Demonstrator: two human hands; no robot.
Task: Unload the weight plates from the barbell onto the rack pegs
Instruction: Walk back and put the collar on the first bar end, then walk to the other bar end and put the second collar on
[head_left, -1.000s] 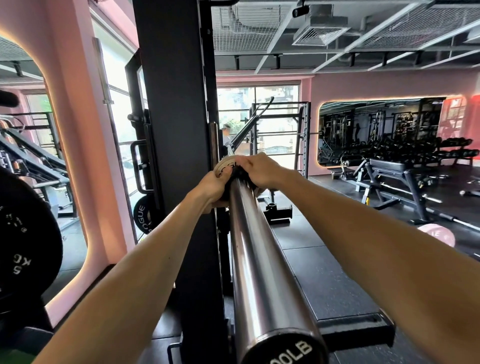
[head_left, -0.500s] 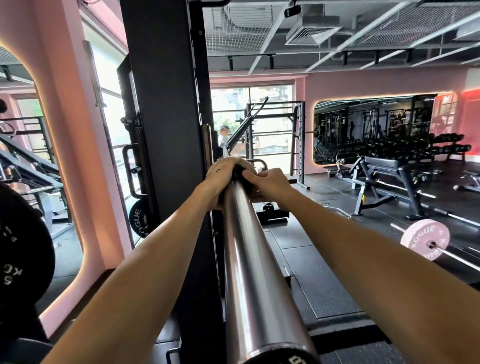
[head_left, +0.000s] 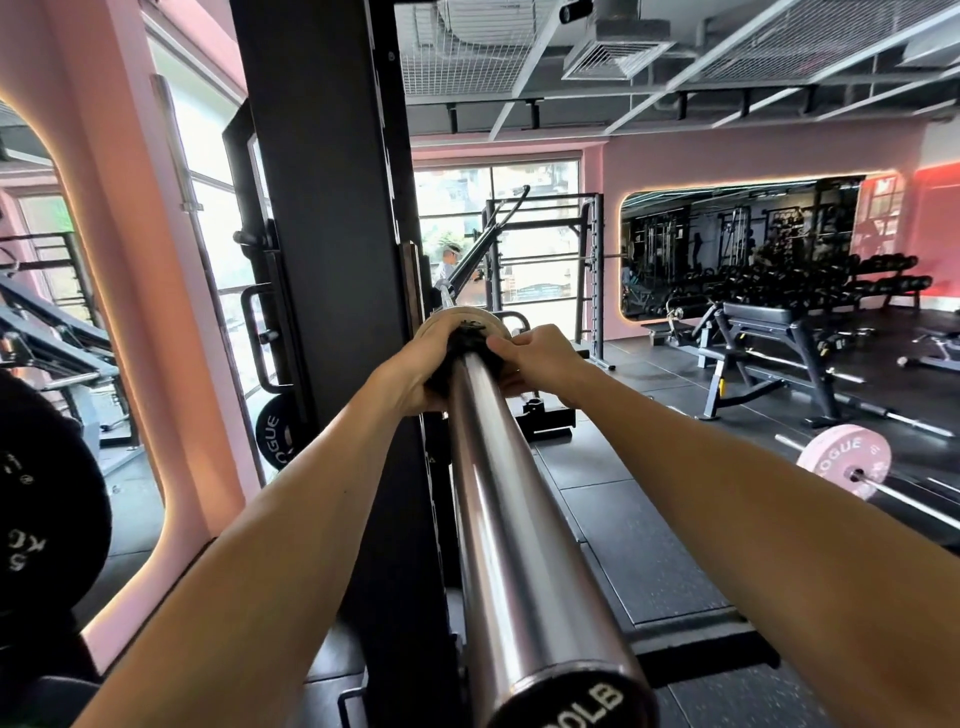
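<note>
While both hands curl round a black collar (head_left: 470, 343) on the barbell sleeve (head_left: 514, 519), L hand (head_left: 415, 376) & R hand (head_left: 540, 358) fingers grip it, w/ a pale plate (head_left: 457, 316) just behind.

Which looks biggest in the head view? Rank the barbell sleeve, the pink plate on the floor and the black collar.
1. barbell sleeve, though nearness to the camera inflates it.
2. pink plate.
3. black collar, mostly hidden by both hands.

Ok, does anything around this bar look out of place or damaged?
Nothing stands out. Both hands, left and right, grip the black collar against the pale plate on the bar. A pink-plated barbell lies on the floor at right, which looks ordinary here.
</note>
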